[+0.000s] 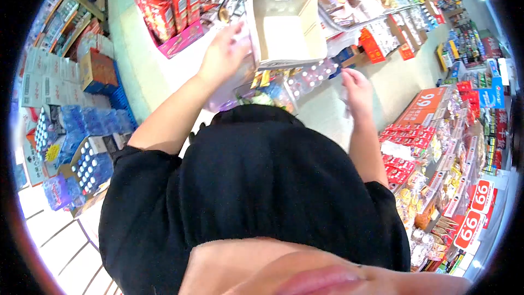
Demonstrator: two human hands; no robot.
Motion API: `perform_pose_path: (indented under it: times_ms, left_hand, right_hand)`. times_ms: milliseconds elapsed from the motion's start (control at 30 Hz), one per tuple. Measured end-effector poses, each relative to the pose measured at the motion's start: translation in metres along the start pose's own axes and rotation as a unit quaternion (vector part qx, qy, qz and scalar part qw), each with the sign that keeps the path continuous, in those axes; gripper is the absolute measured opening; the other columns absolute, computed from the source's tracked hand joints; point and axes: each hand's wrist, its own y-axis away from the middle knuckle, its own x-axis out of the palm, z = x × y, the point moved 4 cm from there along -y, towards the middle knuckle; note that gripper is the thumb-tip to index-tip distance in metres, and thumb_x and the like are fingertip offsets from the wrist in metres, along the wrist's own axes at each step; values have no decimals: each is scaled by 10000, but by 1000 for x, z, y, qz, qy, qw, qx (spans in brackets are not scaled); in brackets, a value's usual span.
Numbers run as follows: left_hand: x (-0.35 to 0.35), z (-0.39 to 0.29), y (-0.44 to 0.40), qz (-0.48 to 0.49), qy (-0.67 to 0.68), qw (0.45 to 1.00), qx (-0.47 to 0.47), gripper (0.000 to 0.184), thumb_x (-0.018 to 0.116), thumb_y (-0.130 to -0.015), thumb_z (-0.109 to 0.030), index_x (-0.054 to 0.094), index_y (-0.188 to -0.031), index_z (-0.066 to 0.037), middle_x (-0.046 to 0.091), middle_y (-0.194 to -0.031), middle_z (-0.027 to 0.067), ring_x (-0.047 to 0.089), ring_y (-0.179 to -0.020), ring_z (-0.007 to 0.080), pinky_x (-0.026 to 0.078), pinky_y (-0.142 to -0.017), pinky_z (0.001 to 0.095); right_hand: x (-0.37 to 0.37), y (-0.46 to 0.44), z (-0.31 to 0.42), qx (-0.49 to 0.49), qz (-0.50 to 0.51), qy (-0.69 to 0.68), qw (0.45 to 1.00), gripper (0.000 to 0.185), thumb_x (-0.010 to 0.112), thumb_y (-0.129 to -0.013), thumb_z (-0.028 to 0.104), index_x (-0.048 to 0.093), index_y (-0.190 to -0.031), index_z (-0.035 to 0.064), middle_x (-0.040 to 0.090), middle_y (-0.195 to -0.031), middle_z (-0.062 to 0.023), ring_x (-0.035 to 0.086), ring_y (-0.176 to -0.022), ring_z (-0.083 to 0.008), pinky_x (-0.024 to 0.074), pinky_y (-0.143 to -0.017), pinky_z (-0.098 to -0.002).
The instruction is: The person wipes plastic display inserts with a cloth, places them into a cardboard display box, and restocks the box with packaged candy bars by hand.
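Note:
An open cardboard box (323, 22) with a pale inside and a white bottom stands in front of me at the top of the view. Just left of it is my left hand (226, 52), somewhat blurred, its fingers stretched toward the box's side and apart. Clear plastic (229, 90) hangs below that hand. To the right of the box, my right hand (357, 90) is raised with curled fingers. A small pale, see-through strip shows at its inner side, too indistinct to name.
Red snack packets (166, 13) fill a pink display box (183, 38) at upper left. Packaged foods (355, 0) lie right of the cardboard box. Bottled drinks (90, 166) stand at left. Snack shelves (431, 175) with red price signs (469, 229) line the right. A dotted bag (311, 76) hangs below the box.

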Motion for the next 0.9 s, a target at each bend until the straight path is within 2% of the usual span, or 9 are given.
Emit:
perform_pose_path:
  times_ms: [67, 133, 233, 333, 500, 700, 800, 833, 900]
  left_hand:
    - [-14, -20, 46, 145, -111, 978, 101, 355, 615, -852, -88, 614, -1201, -20, 654, -1110, 152, 608, -1094, 348, 479, -970, 413]
    - [-22, -15, 84, 205, -158, 939, 228, 315, 659, -812, -100, 652, -1120, -33, 660, -1088, 121, 624, -988, 351, 496, -904, 434]
    - [-42, 0, 97, 198, -214, 930, 225, 366, 691, -791, -117, 635, -1145, -42, 639, -1131, 126, 599, -1066, 333, 474, -942, 433]
    - [-57, 4, 75, 60, -297, 944, 133, 450, 723, -769, -142, 601, -1188, -31, 605, -1194, 133, 551, -1149, 336, 438, -993, 446]
    - [-54, 27, 54, 163, -376, 911, 49, 526, 758, -738, -156, 594, -1223, -34, 593, -1235, 135, 541, -1178, 332, 425, -1009, 450]
    - [-60, 37, 49, 156, -337, 923, 99, 390, 730, -750, -131, 659, -1126, -54, 632, -1139, 125, 580, -1093, 327, 443, -963, 457]
    - [-71, 28, 45, 135, -343, 921, 127, 301, 693, -773, -104, 684, -1070, -58, 654, -1055, 119, 609, -1014, 322, 458, -933, 462]
    - [-75, 24, 41, 138, -354, 916, 128, 274, 676, -782, -92, 690, -1054, -56, 661, -1021, 118, 621, -977, 324, 469, -915, 462]
    - [-87, 8, 32, 123, -345, 919, 145, 231, 645, -812, -75, 699, -1035, -47, 670, -966, 116, 640, -913, 323, 491, -877, 447]
  right_hand:
    - [-19, 23, -21, 67, -17, 5, 998, 284, 660, -922, 225, 697, -1072, -14, 702, -927, -57, 627, -826, -136, 494, -777, -286]
    - [-33, 42, -44, 108, -22, 51, 993, 244, 656, -931, 231, 697, -1058, 26, 621, -815, 10, 521, -706, -72, 413, -650, -235]
    - [-37, 70, -68, 186, -36, 23, 982, 231, 643, -940, 241, 702, -1039, 40, 614, -800, 16, 494, -682, -61, 379, -613, -236]
    - [-28, 84, -70, 214, -23, 31, 976, 310, 647, -920, 244, 694, -1075, -19, 686, -872, -67, 618, -781, -143, 484, -738, -284]
    - [13, 92, -31, 136, 19, 30, 990, 302, 649, -919, 248, 695, -1058, -16, 688, -849, -60, 634, -784, -143, 485, -738, -279]
    - [40, 107, 4, 167, 22, -24, 985, 302, 557, -980, 263, 676, -1132, 31, 633, -816, 13, 557, -736, -87, 419, -662, -228]
    - [55, 114, 25, 167, 10, -226, 960, 337, 531, -993, 270, 637, -1192, 19, 624, -814, 12, 560, -739, -87, 437, -661, -226]
    - [61, 112, 32, 156, 38, -298, 941, 363, 505, -961, 169, 564, -1268, -15, 629, -954, -35, 578, -846, -120, 476, -751, -252]
    - [73, 117, 62, 120, 80, -396, 907, 386, 497, -923, 121, 554, -1279, -17, 610, -1012, -50, 574, -952, -150, 464, -846, -265]
